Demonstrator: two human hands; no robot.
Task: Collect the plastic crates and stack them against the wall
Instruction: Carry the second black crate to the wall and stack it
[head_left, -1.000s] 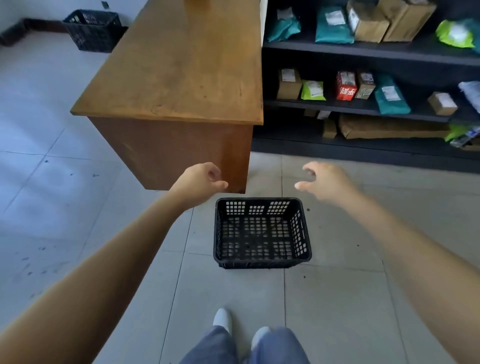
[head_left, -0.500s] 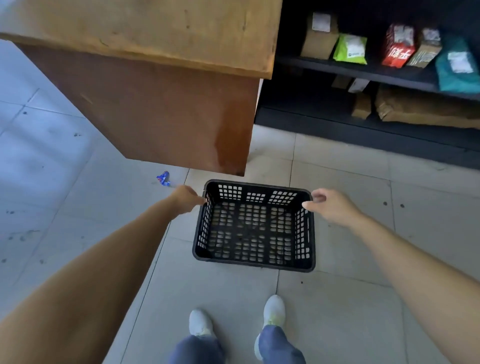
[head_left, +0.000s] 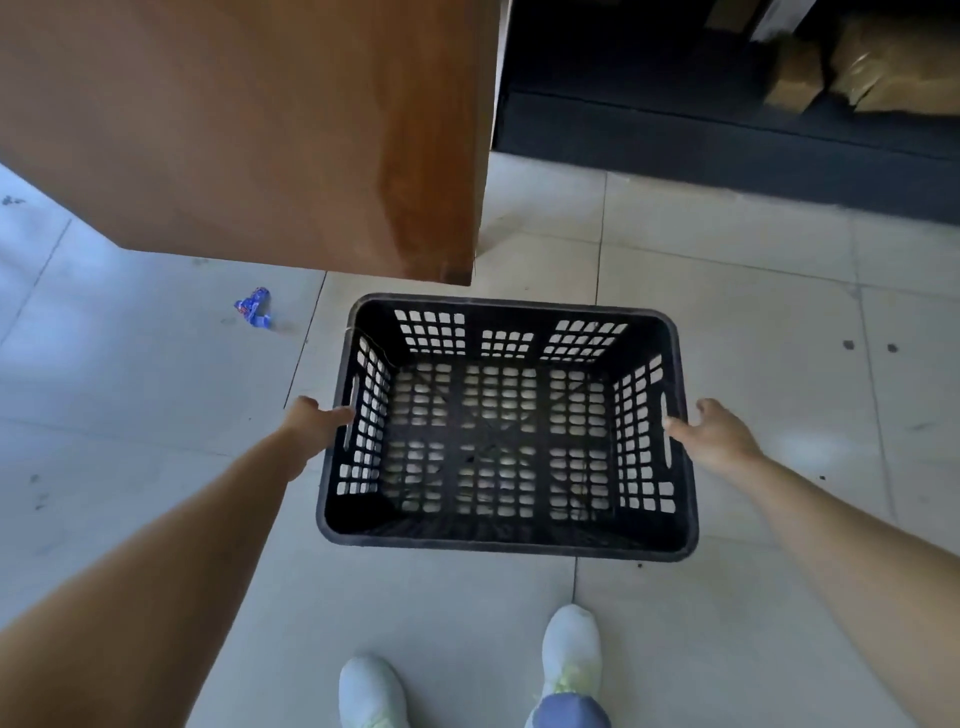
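An empty black plastic crate (head_left: 506, 543) with latticed walls stands on the tiled floor right in front of my feet. My left hand (head_left: 314, 423) is against its left wall, with the fingers reaching into the handle slot there. My right hand (head_left: 714, 434) is against the right wall, fingertips at that side's handle slot. The crate's base rests flat on the tiles. No other crate is in view.
A brown wooden desk (head_left: 291, 130) rises just beyond the crate, its corner almost over the far rim. A dark shelf unit (head_left: 727, 135) with brown parcels (head_left: 883, 67) stands at the right. A blue wrapper (head_left: 253, 307) lies on the floor at left. My white shoes (head_left: 571, 649) are just behind the crate.
I have bent lower and closer to the crate. Both hands slid from its far corners back to the middle of the side walls, at the handle slots.
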